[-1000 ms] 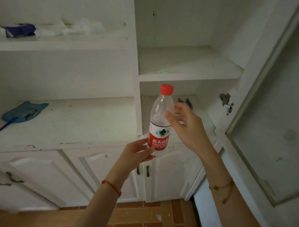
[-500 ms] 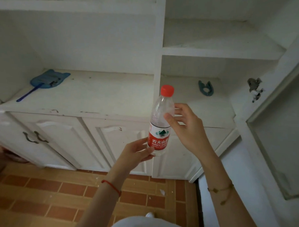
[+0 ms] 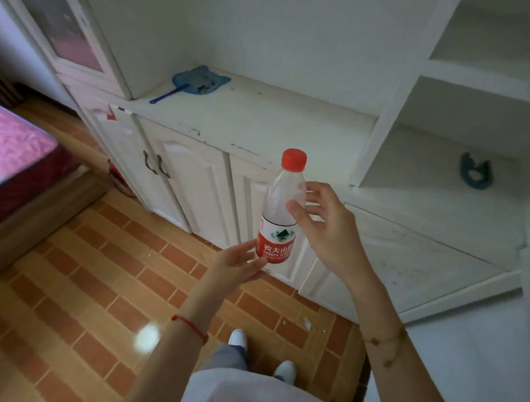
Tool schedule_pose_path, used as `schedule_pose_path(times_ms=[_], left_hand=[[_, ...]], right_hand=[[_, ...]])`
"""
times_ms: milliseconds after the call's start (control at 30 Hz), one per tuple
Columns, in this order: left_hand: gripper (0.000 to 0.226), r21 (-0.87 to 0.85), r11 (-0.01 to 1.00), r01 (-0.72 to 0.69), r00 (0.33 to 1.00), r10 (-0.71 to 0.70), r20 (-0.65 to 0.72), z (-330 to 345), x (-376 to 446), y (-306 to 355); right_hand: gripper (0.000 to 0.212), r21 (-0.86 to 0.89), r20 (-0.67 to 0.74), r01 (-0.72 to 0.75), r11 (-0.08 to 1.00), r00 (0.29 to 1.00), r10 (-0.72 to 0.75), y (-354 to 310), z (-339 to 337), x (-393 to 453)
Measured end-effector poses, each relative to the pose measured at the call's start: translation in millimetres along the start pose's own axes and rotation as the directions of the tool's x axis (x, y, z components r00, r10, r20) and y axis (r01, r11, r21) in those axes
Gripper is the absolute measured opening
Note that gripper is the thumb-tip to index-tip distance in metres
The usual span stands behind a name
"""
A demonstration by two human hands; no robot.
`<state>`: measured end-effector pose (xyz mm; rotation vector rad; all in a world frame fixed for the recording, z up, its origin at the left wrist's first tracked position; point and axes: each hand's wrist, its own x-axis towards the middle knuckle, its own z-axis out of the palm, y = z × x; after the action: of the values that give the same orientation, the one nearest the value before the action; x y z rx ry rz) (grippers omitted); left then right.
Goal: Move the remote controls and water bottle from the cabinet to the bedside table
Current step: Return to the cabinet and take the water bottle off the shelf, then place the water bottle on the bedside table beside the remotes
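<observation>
The water bottle (image 3: 283,207) stands upright in mid-air in front of the cabinet (image 3: 261,124), clear of its shelf and held between two hands. The right hand (image 3: 326,231) pinches the clear upper body: the thumb crosses the front just above the label, and the fingers curl round the far side. The left hand (image 3: 236,262) cups the base from below and to the side, with its fingertips against the red label.

The main risk, as I judge it, is a slip at the upper hold. The plastic there is thin, smooth and tapers toward the neck, so a light pinch could slide upward or squash the wall. The bottle looks nearly empty, so it is light and easy to knock askew if either hand shifts. If the lower hand lets go first, the bottle hangs from the pinch alone and may swing. The red cap (image 3: 293,159), above the grip, appears screwed on, so spilling seems unlikely.

Below the grip lies a hard tiled floor (image 3: 103,269) of orange-brown bricks. Left of the hands, well apart, is a bed (image 3: 14,147) with a pink patterned cover. The cabinet behind the bottle is white painted wood, chipped along its front edge. No remote controls or bedside table are in view.
</observation>
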<state>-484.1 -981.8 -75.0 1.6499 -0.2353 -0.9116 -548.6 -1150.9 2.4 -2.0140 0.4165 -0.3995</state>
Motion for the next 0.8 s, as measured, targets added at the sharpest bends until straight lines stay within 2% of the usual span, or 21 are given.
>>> schedule_pose_path(times_ms=[200,400,600,700,800], left_hand=[[0.051,-0.118,0.993,-0.003,0.986,-0.016,-0.165,-48.2,-38.4,-19.5],[0.055,-0.216,0.976,-0.008,0.944,-0.064,-0.323,-123.9,-74.9,-47.8],[0.056,-0.253,0.967,-0.015,0.875,-0.11,-0.471,-232.2,-117.9,-74.4],[0.057,-0.276,0.961,-0.026,0.819,-0.137,-0.557,-286.3,-142.7,-87.9],[0.055,-0.305,0.951,-0.056,0.761,-0.157,-0.629,-335.7,-165.5,-97.0]], right_hand=[[0.043,0.062,0.168,0.07,0.996,0.983,-0.079,-24.9,63.1,5.0],[0.043,0.089,0.313,0.119,0.989,0.939,-0.141,-59.3,152.0,10.9],[0.037,0.16,0.43,0.149,0.976,0.879,-0.205,-112.3,273.5,12.7],[0.032,0.217,0.503,0.161,0.963,0.827,-0.251,-142.2,338.7,12.7],[0.036,0.254,0.562,0.193,0.948,0.768,-0.307,-170.2,401.3,12.1]])
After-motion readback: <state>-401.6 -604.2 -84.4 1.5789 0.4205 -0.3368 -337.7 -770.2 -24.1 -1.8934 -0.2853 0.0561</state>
